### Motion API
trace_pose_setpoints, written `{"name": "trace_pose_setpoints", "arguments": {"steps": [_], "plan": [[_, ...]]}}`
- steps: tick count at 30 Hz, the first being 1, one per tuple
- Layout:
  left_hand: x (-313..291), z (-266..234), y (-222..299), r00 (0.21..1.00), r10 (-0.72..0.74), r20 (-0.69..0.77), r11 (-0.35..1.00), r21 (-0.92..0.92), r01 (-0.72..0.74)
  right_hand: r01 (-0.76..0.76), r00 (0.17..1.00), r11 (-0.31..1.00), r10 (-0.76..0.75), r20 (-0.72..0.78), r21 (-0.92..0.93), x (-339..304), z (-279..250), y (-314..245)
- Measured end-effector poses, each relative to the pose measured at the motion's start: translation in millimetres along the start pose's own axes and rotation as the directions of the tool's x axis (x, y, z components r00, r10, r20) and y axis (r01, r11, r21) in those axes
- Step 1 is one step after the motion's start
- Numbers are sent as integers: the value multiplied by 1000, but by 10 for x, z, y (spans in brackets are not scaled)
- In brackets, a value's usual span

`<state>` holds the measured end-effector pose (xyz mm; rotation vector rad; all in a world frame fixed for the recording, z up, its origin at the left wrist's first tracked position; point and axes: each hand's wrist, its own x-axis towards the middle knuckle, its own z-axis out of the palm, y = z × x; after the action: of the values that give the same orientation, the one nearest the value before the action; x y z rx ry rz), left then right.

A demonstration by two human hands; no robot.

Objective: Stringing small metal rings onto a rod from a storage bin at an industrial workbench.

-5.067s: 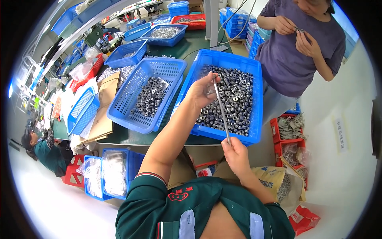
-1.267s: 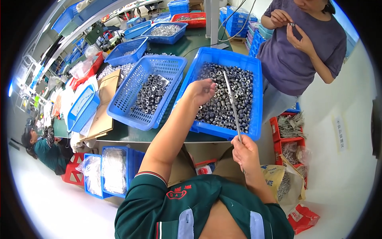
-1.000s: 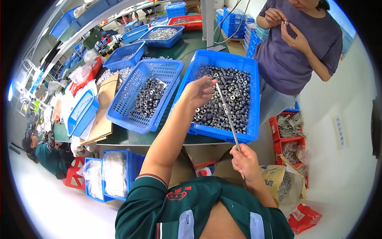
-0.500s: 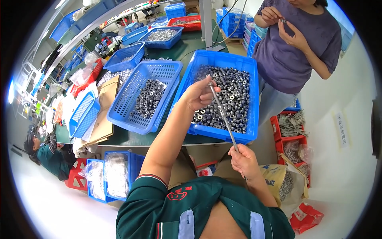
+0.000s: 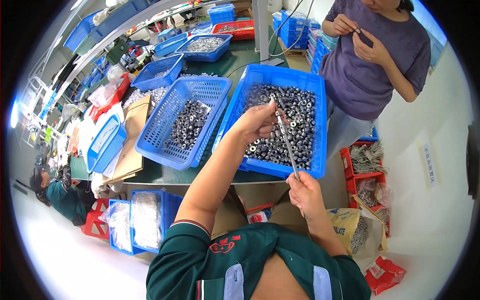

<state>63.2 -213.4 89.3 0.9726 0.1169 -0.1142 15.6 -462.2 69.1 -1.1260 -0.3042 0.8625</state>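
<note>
A thin metal rod [image 5: 289,150] slants across the front of a blue bin full of small dark-and-silver ring-shaped parts [image 5: 300,120]. My right hand [image 5: 306,194] is closed round its near end, just outside the bin's front edge. My left hand [image 5: 259,123] is closed at the far end, over the parts, thumb uppermost. Short silver pieces [image 5: 283,128] sit on the rod just below my left fingers. Whether those fingers also pinch a loose part is too small to tell. The bin's blue rim [image 5: 322,150] surrounds the parts.
Left of the bin stands a blue perforated basket [image 5: 165,157] with similar parts. Cardboard sheets [image 5: 131,145] and more baskets lie beyond. Across the bin's right side, a co-worker in a purple top [image 5: 372,75] handles something small. Red crates [image 5: 352,175] and a yellow sack [image 5: 345,225] stand at right.
My left hand and the rod's far end have shifted slightly right. The rod stands a little steeper, and its silver pieces are now nearer my left fingers. My right hand stays nearly in place.
</note>
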Motion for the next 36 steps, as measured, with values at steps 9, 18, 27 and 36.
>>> {"name": "trace_pose_setpoints", "arguments": {"steps": [9, 18, 27, 36], "plan": [[10, -103, 61, 1000, 4, -1, 957, -289, -4, -32, 997, 999, 32, 69, -13, -204, -88, -4], [53, -175, 7, 993, 111, -31, 964, -241, -115, -53, 992, 998, 51, 114, 16, -275, -141, 58], [56, -84, -18, 993, 29, -112, 965, -256, -57, -40, 991, 999, 39, 125, 6, -186, -106, 94], [-1, 37, -20, 999, -32, -23, 999, 28, 33, 12, 1000, 996, -10, 27, -83, -34, 21, 21]]}}
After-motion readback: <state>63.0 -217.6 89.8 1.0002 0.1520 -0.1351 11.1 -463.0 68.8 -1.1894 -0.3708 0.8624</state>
